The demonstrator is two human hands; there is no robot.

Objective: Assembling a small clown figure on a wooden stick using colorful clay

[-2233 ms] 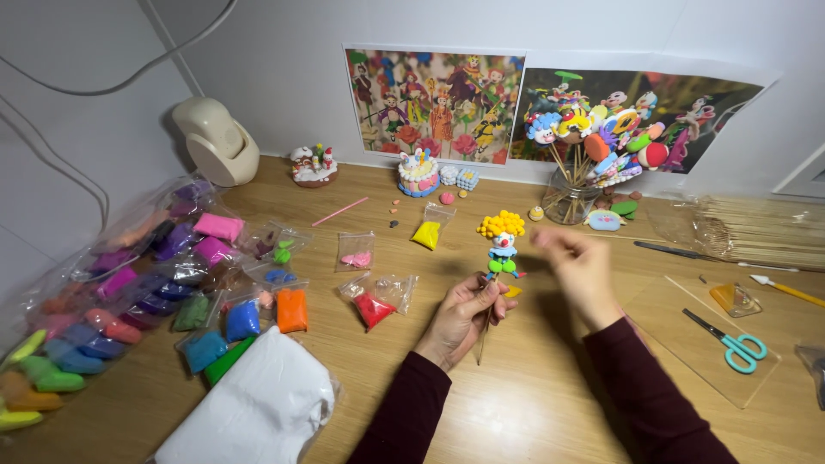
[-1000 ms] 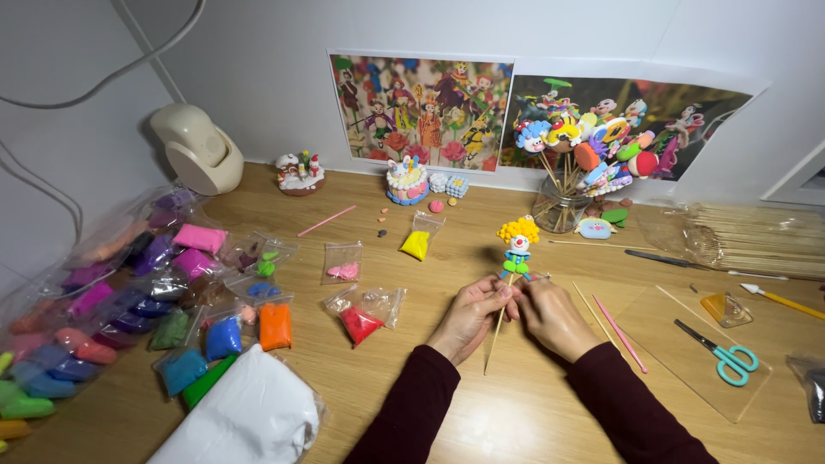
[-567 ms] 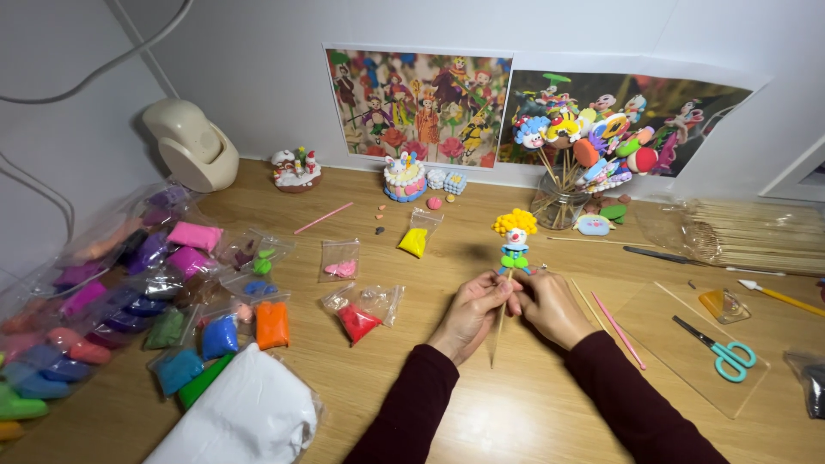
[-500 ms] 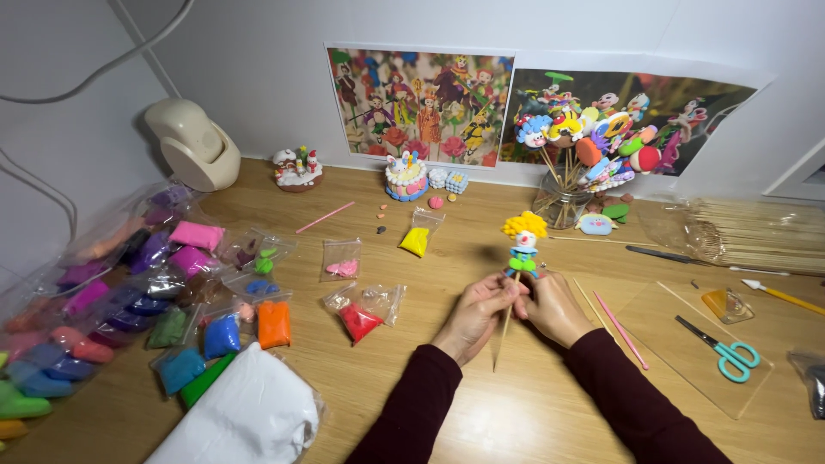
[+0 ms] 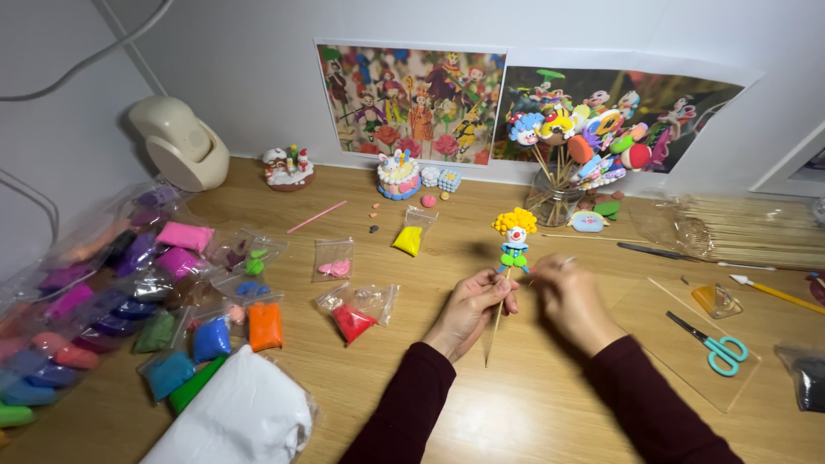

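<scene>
A clay clown figure (image 5: 514, 243) with yellow hair, a white face and a blue and green body is seen mounted on a thin wooden stick (image 5: 496, 320), held upright over the wooden table (image 5: 430, 404) near its middle. The stick is pinched just below the figure by the left hand (image 5: 471, 311), fingers closed around it, the lower end slanting down toward the table. The right hand (image 5: 571, 298) is held just beside the figure, fingers curled narrowly about a thin tool (image 5: 560, 261) whose tip points toward the clown; how firmly it is gripped cannot be told. Both wrists are covered by dark maroon sleeves. To the left, small plastic bags of coloured clay are spread: a red bag (image 5: 351, 320), an orange bag (image 5: 265, 325), a yellow bag (image 5: 409, 240) and a pink bag (image 5: 333, 267). A white folded cloth (image 5: 236, 417) lies at the near edge. Behind the hands a glass jar (image 5: 553, 202) packed with finished clay figures on sticks is noted. To the right, teal-handled scissors (image 5: 713, 344) rest on a clear board, with a bundle of wooden skewers (image 5: 748, 241) further back.
</scene>
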